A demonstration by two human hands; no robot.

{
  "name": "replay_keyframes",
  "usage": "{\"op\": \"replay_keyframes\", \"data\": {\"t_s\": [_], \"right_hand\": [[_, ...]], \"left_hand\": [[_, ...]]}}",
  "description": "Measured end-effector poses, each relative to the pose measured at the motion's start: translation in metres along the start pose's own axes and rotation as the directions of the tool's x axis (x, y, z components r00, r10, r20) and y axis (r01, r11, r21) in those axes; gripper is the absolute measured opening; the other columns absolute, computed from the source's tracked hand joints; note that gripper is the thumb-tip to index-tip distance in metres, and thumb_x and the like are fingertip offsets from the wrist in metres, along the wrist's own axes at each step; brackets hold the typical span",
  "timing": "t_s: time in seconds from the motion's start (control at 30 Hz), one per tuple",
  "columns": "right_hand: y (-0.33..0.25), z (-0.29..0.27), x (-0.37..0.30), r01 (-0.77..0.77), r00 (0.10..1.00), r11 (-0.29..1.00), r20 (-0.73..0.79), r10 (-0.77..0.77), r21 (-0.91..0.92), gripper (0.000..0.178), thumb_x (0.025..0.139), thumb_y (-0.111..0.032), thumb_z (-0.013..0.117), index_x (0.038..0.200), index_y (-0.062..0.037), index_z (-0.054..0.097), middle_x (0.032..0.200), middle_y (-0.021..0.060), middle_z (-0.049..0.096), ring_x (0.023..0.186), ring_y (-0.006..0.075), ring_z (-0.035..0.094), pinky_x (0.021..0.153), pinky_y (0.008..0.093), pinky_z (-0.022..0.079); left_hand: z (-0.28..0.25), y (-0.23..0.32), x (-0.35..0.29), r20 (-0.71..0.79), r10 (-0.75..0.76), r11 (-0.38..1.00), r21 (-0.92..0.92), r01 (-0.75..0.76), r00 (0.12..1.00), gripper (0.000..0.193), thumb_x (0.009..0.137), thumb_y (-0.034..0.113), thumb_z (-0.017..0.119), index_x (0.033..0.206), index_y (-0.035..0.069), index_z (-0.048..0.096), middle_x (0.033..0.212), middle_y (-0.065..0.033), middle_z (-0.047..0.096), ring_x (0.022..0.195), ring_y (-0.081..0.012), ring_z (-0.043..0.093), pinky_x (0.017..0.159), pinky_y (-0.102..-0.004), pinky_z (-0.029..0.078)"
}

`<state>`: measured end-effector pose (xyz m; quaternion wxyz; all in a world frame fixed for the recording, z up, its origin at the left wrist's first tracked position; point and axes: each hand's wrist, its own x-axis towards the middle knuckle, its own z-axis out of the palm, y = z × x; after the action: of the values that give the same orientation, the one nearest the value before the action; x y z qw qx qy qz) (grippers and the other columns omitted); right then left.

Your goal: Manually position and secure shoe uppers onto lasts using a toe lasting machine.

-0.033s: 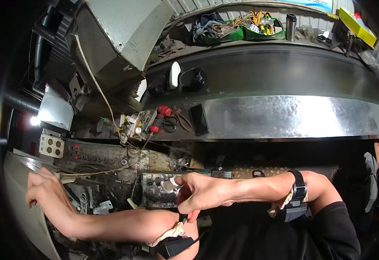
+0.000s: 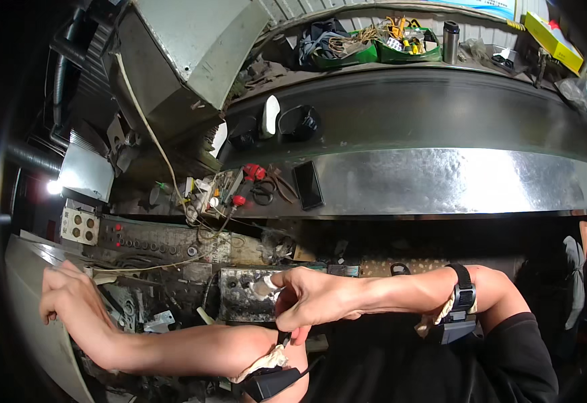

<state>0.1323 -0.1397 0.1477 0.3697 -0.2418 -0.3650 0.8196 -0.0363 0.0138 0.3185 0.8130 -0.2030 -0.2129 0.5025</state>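
My right hand (image 2: 313, 295) reaches across to my left arm and pinches the end of a black strap (image 2: 284, 338) there. The strap belongs to a black box-shaped device (image 2: 271, 383) worn on that arm, with cream cloth (image 2: 264, 363) tucked beneath it. A matching device (image 2: 456, 329) sits on my right arm, held by a black buckled strap (image 2: 465, 294). At the far left my left hand (image 2: 71, 292) is raised with its fingers curled in and nothing visible in them. A pale metal panel (image 2: 34, 316) is behind it.
A metal bench (image 2: 401, 181) spans the view, bearing a phone (image 2: 308, 185), pliers (image 2: 284, 188) and black scissors (image 2: 264, 192). Green bins (image 2: 411, 52) and a steel flask (image 2: 450, 41) stand behind. A control panel (image 2: 152, 243) and a grimy metal block (image 2: 243, 299) are nearer.
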Motion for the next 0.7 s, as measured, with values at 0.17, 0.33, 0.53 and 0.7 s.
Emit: {"op": "replay_keyframes", "data": {"t_s": [0.17, 0.33, 0.53, 0.7], "right_hand": [[-0.001, -0.004, -0.002, 0.014, 1.0, 1.0, -0.02, -0.013, 0.006, 0.085, 0.077, -0.004, 0.066, 0.142, 0.0239, 0.019, 0.081, 0.0142, 0.063, 0.063, 0.016, 0.064, 0.057, 0.0291, 0.058], [-0.001, -0.007, 0.002, 0.017, 0.997, 1.0, -0.07, -0.017, 0.001, 0.071, 0.076, -0.007, 0.067, 0.13, 0.0254, 0.036, 0.072, 0.0126, 0.062, 0.057, 0.0162, 0.064, 0.053, 0.0272, 0.054], [-0.021, 0.0, 0.0, 0.021, 0.992, 0.998, -0.122, -0.028, -0.055, 0.038, 0.074, -0.01, 0.068, 0.099, 0.0141, 0.054, 0.066, 0.0114, 0.06, 0.055, 0.0158, 0.063, 0.048, 0.0271, 0.052], [-0.028, 0.008, -0.005, 0.002, 0.997, 0.998, -0.082, -0.007, -0.061, 0.079, 0.077, -0.006, 0.065, 0.139, 0.0241, 0.027, 0.069, 0.0088, 0.059, 0.06, 0.0144, 0.064, 0.049, 0.0263, 0.052]], "left_hand": [[0.002, 0.001, -0.004, 0.02, 0.0, 1.0, 0.007, 0.0, 1.0, 0.02, 0.088, 0.003, 0.05, 0.07, 0.003, 0.059, 0.067, -0.0063, 0.055, 0.068, -0.0203, 0.058, 0.063, -0.0414, 0.058], [0.002, 0.0, -0.006, 0.036, -0.007, 1.0, 0.015, 0.006, 0.999, 0.02, 0.089, 0.004, 0.05, 0.07, 0.003, 0.058, 0.067, -0.0063, 0.055, 0.068, -0.0204, 0.058, 0.063, -0.0416, 0.058], [0.003, -0.003, -0.01, 0.052, -0.015, 1.0, 0.028, 0.013, 0.999, 0.021, 0.089, 0.005, 0.05, 0.07, 0.003, 0.058, 0.067, -0.0063, 0.055, 0.068, -0.0206, 0.058, 0.063, -0.0417, 0.058], [0.001, -0.006, -0.014, 0.06, -0.025, 0.999, 0.037, 0.023, 0.998, 0.021, 0.09, 0.006, 0.05, 0.071, 0.003, 0.058, 0.067, -0.0063, 0.055, 0.068, -0.0207, 0.058, 0.063, -0.0419, 0.058]]}}
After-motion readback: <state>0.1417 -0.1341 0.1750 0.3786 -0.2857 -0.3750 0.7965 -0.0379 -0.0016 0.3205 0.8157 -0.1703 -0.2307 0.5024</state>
